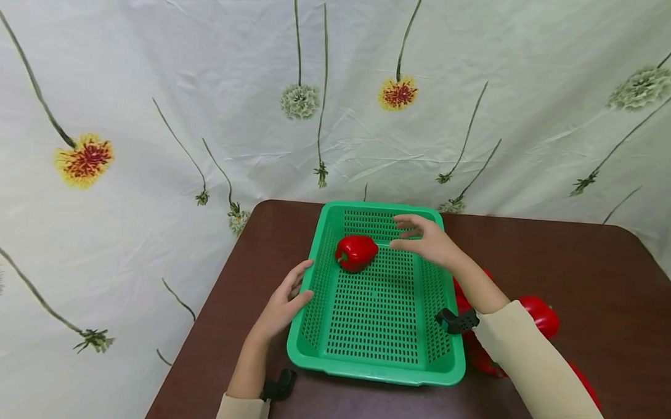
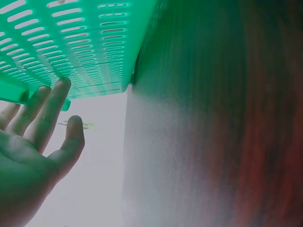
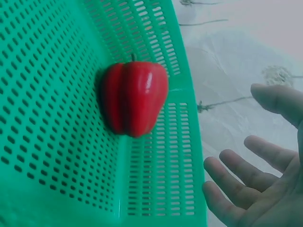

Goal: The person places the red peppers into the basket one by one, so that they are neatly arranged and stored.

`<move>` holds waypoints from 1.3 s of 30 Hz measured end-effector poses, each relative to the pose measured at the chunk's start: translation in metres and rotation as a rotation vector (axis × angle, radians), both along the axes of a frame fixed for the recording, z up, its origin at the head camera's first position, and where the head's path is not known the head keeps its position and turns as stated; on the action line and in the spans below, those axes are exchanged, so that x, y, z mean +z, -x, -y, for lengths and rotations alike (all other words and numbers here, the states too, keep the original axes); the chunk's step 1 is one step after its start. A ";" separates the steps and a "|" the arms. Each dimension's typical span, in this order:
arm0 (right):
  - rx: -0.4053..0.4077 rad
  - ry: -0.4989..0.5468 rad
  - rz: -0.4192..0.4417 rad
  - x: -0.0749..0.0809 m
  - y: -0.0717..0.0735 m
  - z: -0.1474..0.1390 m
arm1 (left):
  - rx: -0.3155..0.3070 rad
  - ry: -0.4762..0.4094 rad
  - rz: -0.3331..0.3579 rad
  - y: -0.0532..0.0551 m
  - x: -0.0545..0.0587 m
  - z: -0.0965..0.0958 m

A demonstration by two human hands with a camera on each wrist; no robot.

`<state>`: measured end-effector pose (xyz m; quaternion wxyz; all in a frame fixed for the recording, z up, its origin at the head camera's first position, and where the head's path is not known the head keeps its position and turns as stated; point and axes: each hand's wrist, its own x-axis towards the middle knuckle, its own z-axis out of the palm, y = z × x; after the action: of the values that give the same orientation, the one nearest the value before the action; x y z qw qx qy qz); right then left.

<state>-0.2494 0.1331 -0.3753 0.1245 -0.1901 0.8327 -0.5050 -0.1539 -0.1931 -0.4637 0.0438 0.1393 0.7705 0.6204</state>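
Head view, and you have your right grip [image 1: 430, 240] hovering over the far right part of the green basket [image 1: 374, 372], fingers loosely bent, thumb apart, nothing held! Across the way, your left grip [image 1: 281, 306] is at the left rim, fingers extended and clasping nothing; whether those fingertips touch the plastic, you can't quite tell. And there's the red pepper [image 1: 357, 253], lying inside the basket toward the far left corner, apart from both your hands. Right wrist camera catches it too, stem and glossy skin showing. Off to the basket's right, more red peppers [image 1: 539, 315] sit on the dark brown counter [image 1: 616, 275], partly hidden by your right arm [image 1: 535, 358]. Floral cloth [image 1: 218, 76] hangs behind.
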 end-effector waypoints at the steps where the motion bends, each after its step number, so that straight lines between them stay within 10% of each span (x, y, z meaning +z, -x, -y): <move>1: -0.009 -0.003 -0.001 0.000 -0.001 -0.004 | 0.001 -0.002 0.004 0.000 0.000 0.000; 23: -0.190 0.020 0.027 0.012 -0.029 -0.087 | -0.006 0.009 -0.019 0.000 0.001 0.000; 39: -0.278 -0.166 0.021 -0.003 -0.053 -0.150 | -0.009 0.001 -0.013 0.001 0.000 0.000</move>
<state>-0.1959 0.2830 -0.3779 0.0773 -0.0569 0.8885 -0.4486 -0.1549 -0.1931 -0.4635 0.0417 0.1469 0.7704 0.6190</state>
